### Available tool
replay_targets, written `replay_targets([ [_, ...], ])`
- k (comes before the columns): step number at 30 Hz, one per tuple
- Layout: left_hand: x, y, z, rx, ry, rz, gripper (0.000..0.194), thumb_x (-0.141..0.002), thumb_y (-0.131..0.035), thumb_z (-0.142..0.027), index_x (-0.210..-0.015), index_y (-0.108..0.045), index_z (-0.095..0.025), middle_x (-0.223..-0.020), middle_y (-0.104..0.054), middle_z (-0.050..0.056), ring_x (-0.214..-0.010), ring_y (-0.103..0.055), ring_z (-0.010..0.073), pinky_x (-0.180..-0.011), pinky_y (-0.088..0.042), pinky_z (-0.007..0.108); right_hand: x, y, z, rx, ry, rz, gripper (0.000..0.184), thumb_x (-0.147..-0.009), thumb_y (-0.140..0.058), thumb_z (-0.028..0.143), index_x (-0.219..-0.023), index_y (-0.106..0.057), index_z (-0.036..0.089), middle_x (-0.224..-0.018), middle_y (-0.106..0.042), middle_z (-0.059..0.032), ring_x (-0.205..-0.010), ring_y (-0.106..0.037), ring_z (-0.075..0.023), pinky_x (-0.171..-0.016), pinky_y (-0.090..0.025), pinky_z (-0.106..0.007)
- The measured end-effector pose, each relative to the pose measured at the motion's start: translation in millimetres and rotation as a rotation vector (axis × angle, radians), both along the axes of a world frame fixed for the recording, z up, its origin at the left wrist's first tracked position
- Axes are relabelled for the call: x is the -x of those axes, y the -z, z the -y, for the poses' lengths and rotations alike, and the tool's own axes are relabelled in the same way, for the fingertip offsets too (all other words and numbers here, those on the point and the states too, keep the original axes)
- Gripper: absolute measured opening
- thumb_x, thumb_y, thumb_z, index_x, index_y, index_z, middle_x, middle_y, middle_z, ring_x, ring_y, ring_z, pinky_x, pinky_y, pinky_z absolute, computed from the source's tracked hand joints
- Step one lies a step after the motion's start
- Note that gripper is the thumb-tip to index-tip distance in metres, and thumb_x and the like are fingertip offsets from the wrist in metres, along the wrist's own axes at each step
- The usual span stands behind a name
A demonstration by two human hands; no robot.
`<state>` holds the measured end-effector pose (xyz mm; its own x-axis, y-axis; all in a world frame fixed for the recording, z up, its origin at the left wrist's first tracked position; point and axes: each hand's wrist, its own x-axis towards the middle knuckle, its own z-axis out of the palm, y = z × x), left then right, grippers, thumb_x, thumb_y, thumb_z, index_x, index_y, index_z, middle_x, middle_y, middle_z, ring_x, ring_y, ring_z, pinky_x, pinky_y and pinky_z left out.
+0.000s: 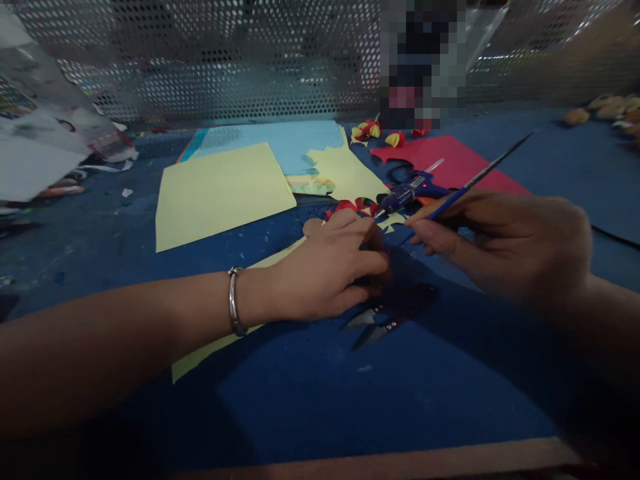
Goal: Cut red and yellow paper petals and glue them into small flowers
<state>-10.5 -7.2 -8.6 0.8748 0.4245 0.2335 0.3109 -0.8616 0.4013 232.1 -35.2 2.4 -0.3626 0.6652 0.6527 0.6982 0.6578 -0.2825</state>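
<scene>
My right hand (pixel 525 243) pinches a thin blue paintbrush (pixel 454 198), slanted with its dark end up to the right. Its lower end points toward the fingers of my left hand (pixel 340 267). Those fingers are curled down over the table; whatever they hold is hidden beneath them. A yellow paper strip (pixel 203 359) lies under my left wrist. Just in front of the left fingers is a pair of thread snips (pixel 377 327), blades apart, handles in shadow. A blue glue gun (pixel 407 193) with a small red light rests beyond, between both hands.
Behind lie a yellow sheet (pixel 223 193), light blue paper (pixel 280 137), a cut yellow sheet (pixel 350 173) and a red sheet (pixel 450 157). Small red-and-yellow paper pieces (pixel 395 139) sit near a perforated metal panel (pixel 225 67). A black cord (pixel 617 237) runs off right.
</scene>
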Motion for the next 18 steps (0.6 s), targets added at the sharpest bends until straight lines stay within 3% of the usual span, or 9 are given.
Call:
replay_targets([
  [5,-2.1,7.2,-0.2,-0.082,-0.001,-0.033,0.021,-0.104,-0.056,-0.023,-0.098,-0.074,-0.015,-0.119,-0.066,0.017,-0.112,-0.054,0.0304,-0.099,-0.041,0.046,1.3,0.7,-0.5,0.007,-0.007,0.003,0.023,-0.1,-0.066,0.04,-0.085,-0.073,0.025,-0.081,-0.081,0.0032,-0.058,-0.073,-0.0125,-0.054,-0.056,-0.022],
  [8,-1.4,6.0,-0.9,-0.007,-0.033,0.064,0.018,-0.105,-0.052,-0.02,-0.098,-0.068,-0.016,-0.115,-0.067,0.015,-0.111,-0.056,0.0275,-0.1,-0.042,0.045,1.7,2.3,-0.5,-0.022,-0.028,0.004,0.023,-0.101,-0.066,0.039,-0.084,-0.072,0.024,-0.08,-0.081,0.0037,-0.056,-0.071,-0.0116,-0.053,-0.055,-0.022],
  [15,3.4,0.7,-11.8,0.746,-0.427,0.645,0.01,-0.102,-0.062,-0.023,-0.094,-0.059,-0.019,-0.088,-0.069,0.002,-0.08,-0.063,0.0124,-0.077,-0.05,0.029,-4.5,1.9,2.8,-0.073,0.1,0.039,0.026,-0.101,-0.065,0.043,-0.088,-0.076,0.024,-0.082,-0.082,0.0019,-0.063,-0.076,-0.0145,-0.052,-0.052,-0.024],
  [18,6.3,1.0,-16.6,0.928,-0.49,0.741,0.011,-0.097,-0.072,-0.022,-0.094,-0.062,-0.018,-0.086,-0.072,0.0,-0.075,-0.064,0.0086,-0.07,-0.048,0.024,-3.7,1.2,1.3,-0.088,0.074,0.014,0.023,-0.101,-0.065,0.039,-0.086,-0.076,0.024,-0.083,-0.082,0.0017,-0.069,-0.078,-0.0157,-0.06,-0.058,-0.024],
])
